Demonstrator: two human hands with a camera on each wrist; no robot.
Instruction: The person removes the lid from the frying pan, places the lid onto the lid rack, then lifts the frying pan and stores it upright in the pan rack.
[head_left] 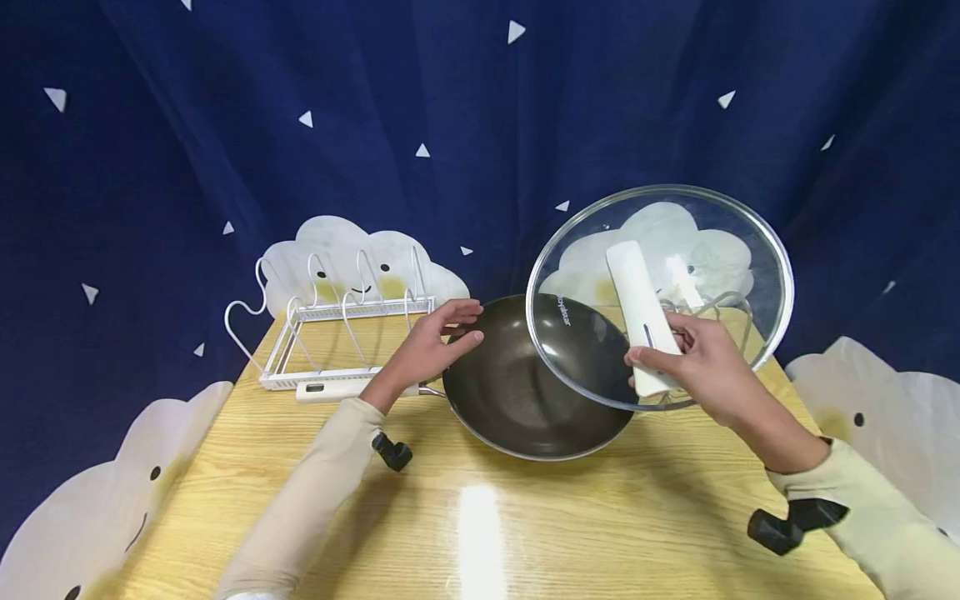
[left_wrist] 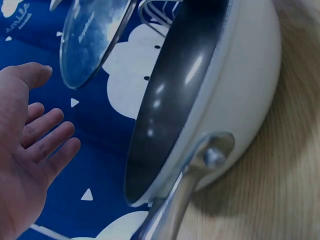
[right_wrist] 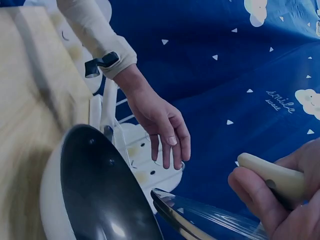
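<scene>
In the head view, a dark-lined frying pan (head_left: 517,400) stands mid-table, its white handle (head_left: 330,391) pointing left. My right hand (head_left: 708,367) grips the white handle of a glass lid (head_left: 720,242), held tilted above the pan's right side. That grip shows again in the right wrist view, the thumb and fingers round the lid handle (right_wrist: 272,175). My left hand (head_left: 427,346) hovers over the pan's left edge with fingers extended and nothing in them. The left wrist view shows the left palm (left_wrist: 25,150) apart from the pan's pale outer wall (left_wrist: 240,100).
A white wire rack (head_left: 345,317) stands at the table's back left, just behind the pan handle. Through the glass, another wire rack (head_left: 731,304) shows at the back right. A blue curtain (head_left: 480,125) with white clouds hangs behind the wooden table (head_left: 570,533).
</scene>
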